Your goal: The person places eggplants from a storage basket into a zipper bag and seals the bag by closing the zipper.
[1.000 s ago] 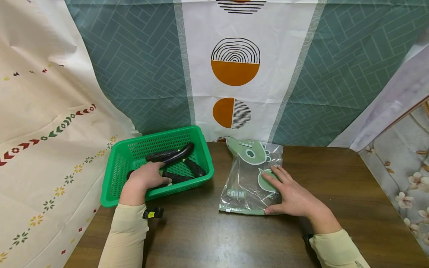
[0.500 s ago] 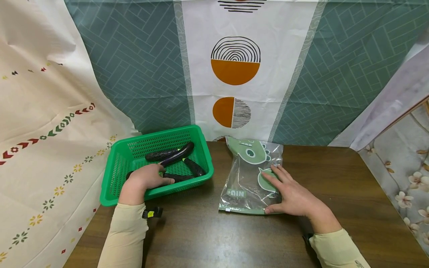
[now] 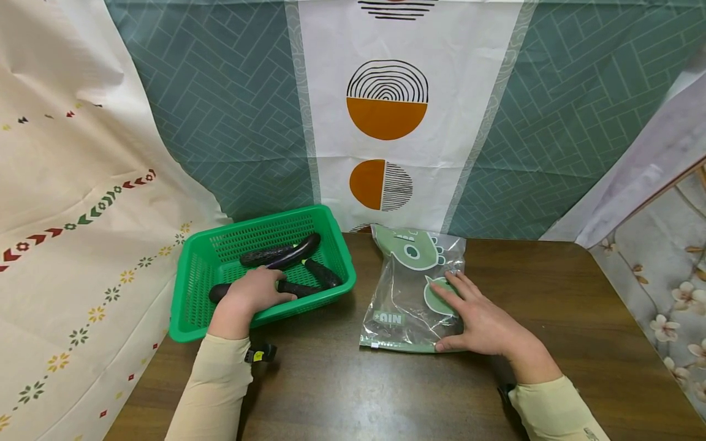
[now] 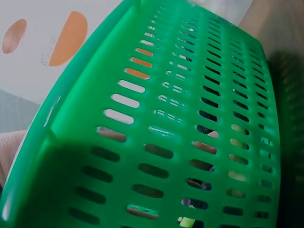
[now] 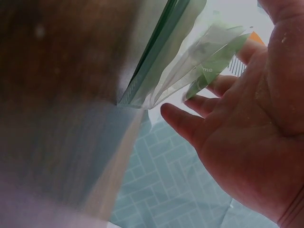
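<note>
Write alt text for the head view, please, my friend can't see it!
A person's left hand reaches into a green basket of dark vegetables, while the right hand touches a clear, green-printed bag on a brown table.

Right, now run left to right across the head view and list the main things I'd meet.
Cream patterned cloth, green basket, clear zip bag, right hand with its fingers over the bag, flowered panel.
</note>
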Demonstrator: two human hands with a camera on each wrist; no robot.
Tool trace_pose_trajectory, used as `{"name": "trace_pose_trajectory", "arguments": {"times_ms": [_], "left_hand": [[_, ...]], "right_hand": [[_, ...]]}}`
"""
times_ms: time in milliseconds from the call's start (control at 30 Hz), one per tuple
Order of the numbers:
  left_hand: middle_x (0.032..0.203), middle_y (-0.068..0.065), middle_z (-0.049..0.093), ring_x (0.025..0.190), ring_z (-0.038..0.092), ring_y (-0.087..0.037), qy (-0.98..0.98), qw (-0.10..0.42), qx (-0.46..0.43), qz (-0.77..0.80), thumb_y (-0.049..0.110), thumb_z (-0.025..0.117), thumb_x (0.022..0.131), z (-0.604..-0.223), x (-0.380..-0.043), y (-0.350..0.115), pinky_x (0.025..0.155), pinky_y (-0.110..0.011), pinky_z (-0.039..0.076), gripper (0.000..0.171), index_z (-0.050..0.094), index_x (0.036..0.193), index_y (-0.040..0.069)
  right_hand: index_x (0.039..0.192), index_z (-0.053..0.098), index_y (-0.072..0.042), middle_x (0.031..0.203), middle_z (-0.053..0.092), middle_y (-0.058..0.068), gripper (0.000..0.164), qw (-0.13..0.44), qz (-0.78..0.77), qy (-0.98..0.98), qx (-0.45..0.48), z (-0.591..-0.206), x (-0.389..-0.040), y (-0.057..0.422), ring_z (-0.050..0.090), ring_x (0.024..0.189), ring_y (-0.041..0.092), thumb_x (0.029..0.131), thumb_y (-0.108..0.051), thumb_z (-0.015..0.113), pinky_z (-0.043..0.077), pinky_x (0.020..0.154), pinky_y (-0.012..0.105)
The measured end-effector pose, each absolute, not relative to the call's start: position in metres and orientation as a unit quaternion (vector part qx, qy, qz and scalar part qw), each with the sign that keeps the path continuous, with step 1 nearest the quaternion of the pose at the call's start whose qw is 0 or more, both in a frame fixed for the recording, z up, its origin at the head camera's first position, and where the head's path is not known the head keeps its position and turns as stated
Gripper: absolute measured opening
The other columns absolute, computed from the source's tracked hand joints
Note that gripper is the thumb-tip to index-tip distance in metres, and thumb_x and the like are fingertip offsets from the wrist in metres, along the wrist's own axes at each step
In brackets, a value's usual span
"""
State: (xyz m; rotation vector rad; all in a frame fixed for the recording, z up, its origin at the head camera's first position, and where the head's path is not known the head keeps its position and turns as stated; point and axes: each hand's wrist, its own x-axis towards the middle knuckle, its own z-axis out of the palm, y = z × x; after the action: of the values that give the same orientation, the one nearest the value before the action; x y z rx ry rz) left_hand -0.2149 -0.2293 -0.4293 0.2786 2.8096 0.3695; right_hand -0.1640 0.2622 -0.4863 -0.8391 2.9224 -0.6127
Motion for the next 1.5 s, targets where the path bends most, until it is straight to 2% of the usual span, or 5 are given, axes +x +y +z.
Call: {"name": "trace_pose_trajectory", "arguments": {"times_ms": [333,567,867,1067,1500], "left_hand": [[0.145,-0.019,0.070,0.136,0.063,-0.046,0.968,0.135,0.146,0.151,0.029,0.078,0.105,-0.4344,-0.2176,-0.2241,0.111,-0.065,0.053,0.050,0.071,0.146,0.002],[0.142,-0.017,0.073,0.135,0.065,-0.043,0.962,0.134,0.175,0.160,0.023,0.078,0.105,-0.4354,-0.2189,-0.2218,0.118,-0.066,0.045,0.042,0.073,0.142,0.003],[0.138,-0.014,0.075,0.134,0.065,-0.042,0.961,0.136,0.176,0.165,0.021,0.078,0.106,-0.4350,-0.2181,-0.2205,0.115,-0.064,0.050,0.036,0.077,0.139,0.005],[0.130,-0.009,0.078,0.125,0.070,-0.038,0.959,0.127,0.187,0.169,0.019,0.080,0.105,-0.4342,-0.2176,-0.2209,0.105,-0.058,0.058,0.028,0.081,0.131,0.008],[0.133,-0.013,0.076,0.122,0.071,-0.038,0.962,0.134,0.169,0.168,0.017,0.078,0.106,-0.4294,-0.2144,-0.2221,0.100,-0.059,0.059,0.032,0.078,0.136,0.007]], "right_hand": [[0.173,0.041,-0.017,0.180,0.023,0.026,0.120,0.020,-0.200,0.941,-0.273,-0.4877,-0.1636,0.2623,0.018,0.164,0.055,0.080,-0.075,0.089,0.047,0.113,0.074],[0.173,0.040,-0.018,0.180,0.023,0.026,0.120,0.017,-0.197,0.942,-0.272,-0.4884,-0.1640,0.2627,0.018,0.164,0.055,0.080,-0.075,0.089,0.047,0.113,0.073],[0.173,0.041,-0.017,0.179,0.024,0.026,0.120,0.017,-0.199,0.941,-0.275,-0.4866,-0.1641,0.2623,0.018,0.164,0.056,0.079,-0.074,0.091,0.047,0.113,0.073],[0.172,0.042,-0.016,0.180,0.020,0.028,0.128,0.024,-0.203,0.939,-0.278,-0.4855,-0.1641,0.2618,0.014,0.165,0.057,0.072,-0.074,0.095,0.047,0.112,0.075],[0.170,0.048,-0.017,0.179,0.020,0.029,0.131,0.019,-0.204,0.935,-0.290,-0.4854,-0.1629,0.2619,0.011,0.164,0.058,0.062,-0.060,0.107,0.049,0.111,0.074]]}}
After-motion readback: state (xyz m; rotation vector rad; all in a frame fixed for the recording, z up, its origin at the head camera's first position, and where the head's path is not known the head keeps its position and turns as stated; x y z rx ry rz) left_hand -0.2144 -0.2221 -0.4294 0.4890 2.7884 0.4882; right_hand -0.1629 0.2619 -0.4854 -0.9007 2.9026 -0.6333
